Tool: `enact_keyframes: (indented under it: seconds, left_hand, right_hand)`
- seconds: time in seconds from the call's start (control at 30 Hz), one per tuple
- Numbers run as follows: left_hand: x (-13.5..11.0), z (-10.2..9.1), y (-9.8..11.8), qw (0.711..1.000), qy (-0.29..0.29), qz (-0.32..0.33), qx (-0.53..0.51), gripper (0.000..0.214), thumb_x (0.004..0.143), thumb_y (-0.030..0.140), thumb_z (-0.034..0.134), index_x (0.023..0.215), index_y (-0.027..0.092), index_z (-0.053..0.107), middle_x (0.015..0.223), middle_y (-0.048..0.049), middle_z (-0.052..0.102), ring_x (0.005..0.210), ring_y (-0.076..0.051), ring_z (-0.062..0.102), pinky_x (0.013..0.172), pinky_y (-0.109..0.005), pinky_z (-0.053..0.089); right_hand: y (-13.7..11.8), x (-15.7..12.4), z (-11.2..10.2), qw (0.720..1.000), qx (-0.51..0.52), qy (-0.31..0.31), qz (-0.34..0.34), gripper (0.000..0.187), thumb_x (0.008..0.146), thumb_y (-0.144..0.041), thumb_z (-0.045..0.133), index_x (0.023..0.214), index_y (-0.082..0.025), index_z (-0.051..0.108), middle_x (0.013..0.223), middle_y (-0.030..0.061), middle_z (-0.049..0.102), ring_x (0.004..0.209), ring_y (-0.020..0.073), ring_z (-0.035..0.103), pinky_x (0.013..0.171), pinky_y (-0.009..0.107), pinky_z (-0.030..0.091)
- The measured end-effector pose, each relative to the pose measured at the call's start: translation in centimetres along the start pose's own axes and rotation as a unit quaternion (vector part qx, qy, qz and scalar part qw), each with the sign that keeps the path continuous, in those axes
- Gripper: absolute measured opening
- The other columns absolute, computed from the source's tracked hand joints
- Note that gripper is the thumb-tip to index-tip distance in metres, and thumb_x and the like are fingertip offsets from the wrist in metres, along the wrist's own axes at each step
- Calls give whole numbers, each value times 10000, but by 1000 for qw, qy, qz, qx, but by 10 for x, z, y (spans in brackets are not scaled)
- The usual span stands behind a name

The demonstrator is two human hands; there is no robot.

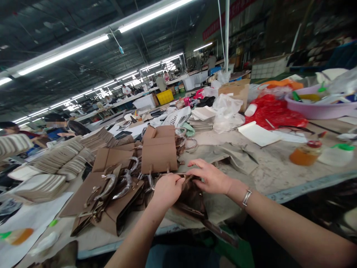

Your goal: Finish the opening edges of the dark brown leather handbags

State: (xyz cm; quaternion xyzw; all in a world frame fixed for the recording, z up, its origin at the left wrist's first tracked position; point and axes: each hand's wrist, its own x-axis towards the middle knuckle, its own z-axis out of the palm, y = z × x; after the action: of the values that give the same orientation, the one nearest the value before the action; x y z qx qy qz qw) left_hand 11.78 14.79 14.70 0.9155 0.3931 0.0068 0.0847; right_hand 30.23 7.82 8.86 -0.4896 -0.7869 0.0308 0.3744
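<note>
My left hand (169, 189) is closed, pinching the upper edge of a brown handbag (195, 201) at the table's near edge. Across the bag's mouth, my right hand (209, 178) holds the same rim loosely, index finger raised and thumb bent over the dark inside. The bag leans toward me, and a strap (220, 232) hangs down from it. Just beyond my hands lies another brown handbag (158, 154) with its flat panel up. More brown handbags (108, 204) are piled on the left, their handles wrapped in clear plastic.
Stacks of pale-edged pieces (60, 156) fill the left side. A jar of amber liquid (305, 152) and a green-capped container (337, 153) stand at right. Behind them are a red plastic bag (275, 111) and a lilac basin (320, 106). Other people work farther back.
</note>
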Motion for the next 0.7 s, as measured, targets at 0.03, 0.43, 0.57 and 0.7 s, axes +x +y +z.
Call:
enact_keyframes:
  seconds: [0.03,0.43,0.57,0.7]
  left_hand:
    - [2,2,-1,1000,-8,-1,-2,293,885,281,443,765,203,699,829,-48,697,769,-175,605,696,-267,389]
    - [15,12,-8,998,-63,1,-10,312,864,266,434,717,193,699,739,-42,699,647,-155,578,586,-256,330]
    - [15,11,-8,997,-75,6,-8,302,855,272,450,704,182,696,721,-47,699,645,-159,588,585,-259,345]
    - [13,10,-9,998,-65,14,-11,304,869,283,446,712,188,688,747,-38,700,678,-164,600,607,-262,372]
  right_hand:
    - [1,1,0,1000,-4,-4,-5,389,726,-51,550,1082,-193,617,1210,99,476,1157,223,444,979,393,415]
    - [2,16,-4,996,-38,-45,-70,463,644,3,519,1044,-181,663,1287,121,460,1288,260,309,1055,465,323]
    - [1,20,-4,993,-48,-68,-83,416,638,-16,530,1008,-148,667,1281,133,474,1301,268,293,1067,469,307]
    - [-1,21,-6,992,-56,-71,-84,339,646,-36,529,933,-150,669,1255,122,488,1304,270,290,1078,473,291]
